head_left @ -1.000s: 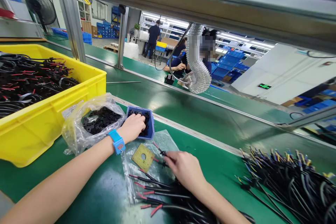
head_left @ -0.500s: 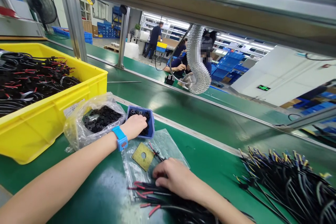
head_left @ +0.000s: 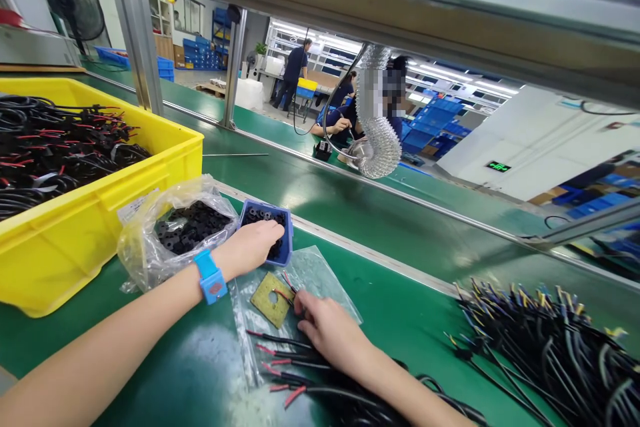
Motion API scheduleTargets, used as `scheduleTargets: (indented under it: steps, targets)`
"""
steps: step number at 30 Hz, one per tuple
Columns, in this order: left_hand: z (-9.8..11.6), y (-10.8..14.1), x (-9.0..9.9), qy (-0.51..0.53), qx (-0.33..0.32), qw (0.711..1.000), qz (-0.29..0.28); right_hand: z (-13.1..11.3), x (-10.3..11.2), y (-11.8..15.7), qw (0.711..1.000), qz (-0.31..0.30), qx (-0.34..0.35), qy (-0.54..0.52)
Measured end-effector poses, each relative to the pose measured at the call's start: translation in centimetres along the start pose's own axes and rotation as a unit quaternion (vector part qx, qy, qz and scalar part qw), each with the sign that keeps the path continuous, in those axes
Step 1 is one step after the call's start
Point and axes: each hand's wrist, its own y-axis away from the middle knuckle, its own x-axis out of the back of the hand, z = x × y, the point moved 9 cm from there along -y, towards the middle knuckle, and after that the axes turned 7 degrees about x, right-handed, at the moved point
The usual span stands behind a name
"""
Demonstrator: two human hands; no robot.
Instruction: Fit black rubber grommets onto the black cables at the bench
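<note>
My left hand (head_left: pixel 255 247), with a blue wrist strap, reaches into a small blue bin (head_left: pixel 289 243) of black plastic parts (head_left: pixel 260 215). Its fingers are bent down and close together; the tips and anything between them are hidden. My right hand (head_left: pixel 333 330) pinches a black cable near its stripped end, where thin red and black wires (head_left: pixel 287 280) stick out over a yellow sponge (head_left: pixel 267 307) with a hole. Below that hand lie several black cables (head_left: pixel 320 392) with red wire ends. The sponge rests on a clear plastic bag (head_left: pixel 325 273).
A yellow crate (head_left: pixel 150 177) of black cables stands at left, beside an open plastic bag (head_left: pixel 135 240) of black parts. More cables (head_left: pixel 560 353) are heaped at right. A ribbed duct (head_left: pixel 377 120) hangs beyond the metal rail; a person (head_left: pixel 343 113) sits behind it.
My right hand has moved slightly up towards the sponge, its fingers now closed at the cable's wire end. My left hand has shifted slightly right over the bin.
</note>
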Motion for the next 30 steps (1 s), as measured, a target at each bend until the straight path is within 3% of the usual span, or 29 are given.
scheduleTargets:
  steps: [3,7,11,16,20,24,27,30]
  targets:
    - [0.4,2.3,0.2,0.109,0.056,0.992,0.006,-0.2,0.0,0.0,0.999,0.006,0.008,0.037]
    - [0.8,5.4,-2.5,0.197,0.111,0.973,-0.041,-0.2,-0.3,-0.1,0.999,0.011,0.020,0.025]
    - [1.0,6.6,-4.4,0.192,0.127,0.969,-0.086,-0.3,-0.5,-0.2,0.999,0.005,0.027,0.036]
    - [1.4,6.7,-4.7,0.155,0.102,0.976,-0.116,-0.9,0.0,0.0,0.997,0.006,0.032,0.065]
    - [1.0,7.3,-6.2,0.139,0.087,0.981,-0.105,-1.5,0.2,0.3,0.995,-0.008,0.022,0.094]
    - [-0.5,7.3,-7.5,0.198,0.077,0.977,-0.030,-0.9,0.1,0.1,0.995,-0.011,0.000,0.100]
    - [-1.8,6.9,-8.7,0.317,0.116,0.941,-0.039,0.0,0.7,0.1,0.999,0.040,-0.012,-0.022]
    - [-2.6,6.9,-9.6,0.474,0.218,0.848,-0.091,0.7,1.2,0.7,0.987,0.085,-0.020,-0.132]
